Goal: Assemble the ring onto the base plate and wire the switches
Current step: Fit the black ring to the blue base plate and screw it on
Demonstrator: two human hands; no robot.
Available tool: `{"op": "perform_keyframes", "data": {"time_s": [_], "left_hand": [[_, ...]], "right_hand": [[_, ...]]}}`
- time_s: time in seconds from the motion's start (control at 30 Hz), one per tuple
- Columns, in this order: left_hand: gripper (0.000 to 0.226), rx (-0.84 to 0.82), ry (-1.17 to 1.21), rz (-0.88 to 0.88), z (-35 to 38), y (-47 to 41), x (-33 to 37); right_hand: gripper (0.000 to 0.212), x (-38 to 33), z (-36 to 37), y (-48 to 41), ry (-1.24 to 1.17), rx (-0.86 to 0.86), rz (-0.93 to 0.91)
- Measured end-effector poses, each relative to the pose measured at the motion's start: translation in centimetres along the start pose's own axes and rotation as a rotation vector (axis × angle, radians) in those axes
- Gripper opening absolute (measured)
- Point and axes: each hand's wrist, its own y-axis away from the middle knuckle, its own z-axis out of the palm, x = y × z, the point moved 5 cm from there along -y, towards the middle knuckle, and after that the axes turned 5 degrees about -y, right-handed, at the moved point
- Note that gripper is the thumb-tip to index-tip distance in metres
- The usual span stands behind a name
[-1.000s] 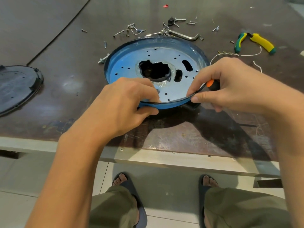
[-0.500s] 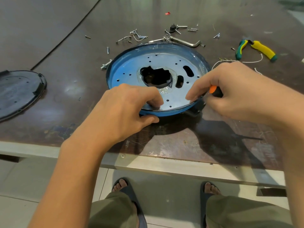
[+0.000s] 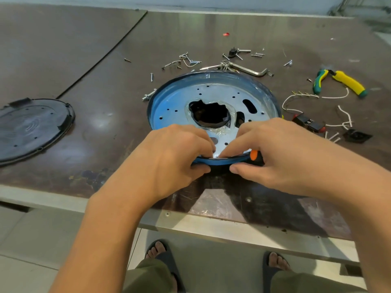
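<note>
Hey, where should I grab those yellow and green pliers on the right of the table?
Take both handles from above, coming from the near side: the pliers lie flat, handles splayed toward you, the pivot at the far end.

The perforated silver base plate (image 3: 175, 100) is lying flat, the blue ring (image 3: 152, 106) is sitting around its rim, and the white-wired switches (image 3: 306, 122) are lying just right of it.

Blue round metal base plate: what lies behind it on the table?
Loose silver screws, a bent silver hex key and a small black knob lie behind the blue base plate. Anything tight against its raised far rim is hidden.
</note>
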Motion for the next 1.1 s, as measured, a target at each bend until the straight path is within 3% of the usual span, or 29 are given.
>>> {"op": "perform_keyframes", "data": {"time_s": [0.27, 1.1], "left_hand": [[0.012, 0.001, -0.072, 0.041, 0.1, 0.0, 0.1], [0.021, -0.054, 0.069, -0.024, 0.0, -0.1, -0.5]], "right_hand": [[0.021, -0.2, 0.5, -0.2, -0.016, 0.008, -0.018], [0.025, -0.1, 1.1, -0.1, -0.032, 0.02, -0.028]]}}
